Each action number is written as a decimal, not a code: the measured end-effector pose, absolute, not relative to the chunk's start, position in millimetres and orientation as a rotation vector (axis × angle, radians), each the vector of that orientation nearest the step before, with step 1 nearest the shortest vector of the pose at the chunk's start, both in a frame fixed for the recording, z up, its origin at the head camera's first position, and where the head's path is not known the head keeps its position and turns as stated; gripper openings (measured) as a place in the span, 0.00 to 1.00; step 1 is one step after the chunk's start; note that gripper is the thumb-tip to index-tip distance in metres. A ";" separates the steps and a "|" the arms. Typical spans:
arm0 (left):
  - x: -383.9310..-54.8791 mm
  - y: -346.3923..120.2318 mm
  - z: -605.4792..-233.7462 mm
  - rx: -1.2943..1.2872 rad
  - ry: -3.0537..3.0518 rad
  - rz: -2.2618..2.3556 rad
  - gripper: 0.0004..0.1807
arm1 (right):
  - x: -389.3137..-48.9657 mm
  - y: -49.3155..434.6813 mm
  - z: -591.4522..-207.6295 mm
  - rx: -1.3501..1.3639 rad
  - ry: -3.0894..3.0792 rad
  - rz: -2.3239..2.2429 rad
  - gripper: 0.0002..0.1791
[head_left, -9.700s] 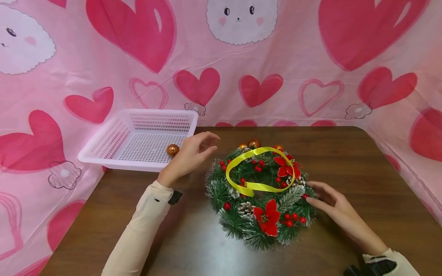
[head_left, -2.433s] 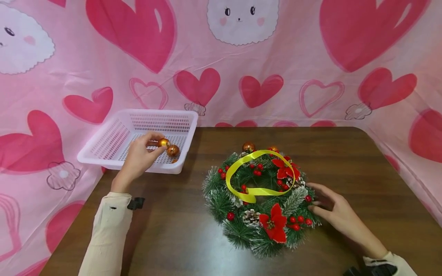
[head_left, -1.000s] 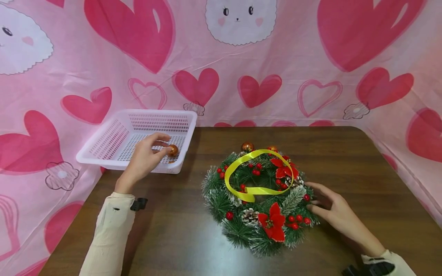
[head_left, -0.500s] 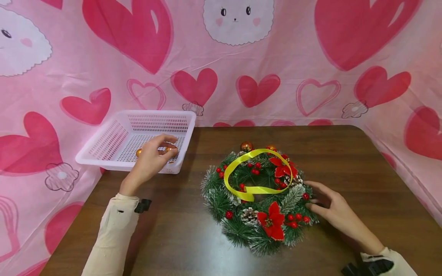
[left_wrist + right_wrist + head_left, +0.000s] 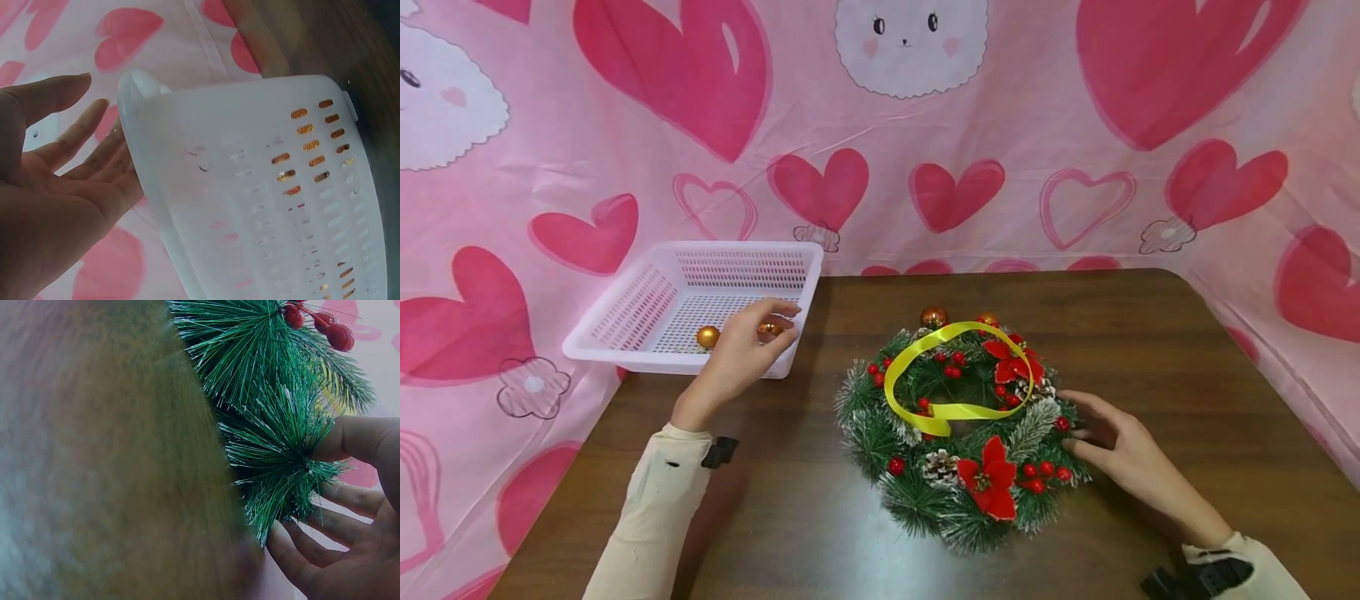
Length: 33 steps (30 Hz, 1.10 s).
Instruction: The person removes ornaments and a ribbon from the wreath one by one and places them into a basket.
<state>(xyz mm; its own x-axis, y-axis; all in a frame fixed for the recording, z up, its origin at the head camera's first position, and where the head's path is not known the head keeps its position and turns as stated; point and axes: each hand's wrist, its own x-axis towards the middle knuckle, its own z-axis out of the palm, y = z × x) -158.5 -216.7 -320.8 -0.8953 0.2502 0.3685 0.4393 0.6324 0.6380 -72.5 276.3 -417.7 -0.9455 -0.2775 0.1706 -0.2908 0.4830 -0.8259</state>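
A green Christmas wreath [image 5: 917, 492] with red berries, poinsettias and pinecones lies on the table, a yellow ribbon [image 5: 958, 412] looped on top. My right hand [image 5: 1138, 467] grips its right edge; in the right wrist view thumb and fingers stand either side of the pine sprigs [image 5: 275, 437]. Over the near right part of a white plastic basket [image 5: 655, 360] is my left hand [image 5: 741, 354], its fingers relaxed. The left wrist view shows nothing between them. One gold ball ornament [image 5: 707, 337] lies in the basket; another ball [image 5: 769, 330] is partly hidden behind the left fingers.
Two more copper-coloured balls, one [image 5: 934, 317] plainly visible and one [image 5: 988, 320] partly covered, sit at the wreath's far edge. A pink heart-patterned cloth [image 5: 955, 200] hangs behind the brown table [image 5: 1120, 317]. The basket stands at the table's back left corner.
My left hand held a gold ball in the basket earlier; it has let go and moved right toward the basket's rim. The right hand stays on the wreath.
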 end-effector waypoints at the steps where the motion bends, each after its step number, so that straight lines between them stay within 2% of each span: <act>1: -158.3 -215.4 -321.6 -0.570 -2.608 -1.111 0.17 | -72.5 276.6 -417.7 0.515 -2.695 1.502 0.34; 19: -153.7 -180.0 -318.7 -0.744 -2.580 -1.073 0.16 | -72.3 277.3 -419.8 0.562 -2.643 1.512 0.33; 33: -187.2 -138.4 -329.4 -0.885 -2.614 -1.117 0.14 | -73.9 278.4 -418.5 0.536 -2.664 1.548 0.34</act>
<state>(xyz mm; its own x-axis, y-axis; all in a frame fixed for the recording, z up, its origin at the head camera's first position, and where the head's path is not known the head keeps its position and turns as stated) -187.2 -138.4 -329.4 -0.8109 0.4569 0.3656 0.5800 0.5447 0.6057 -73.9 278.4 -418.5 -0.9411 -0.2851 0.1820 -0.2993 0.4512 -0.8407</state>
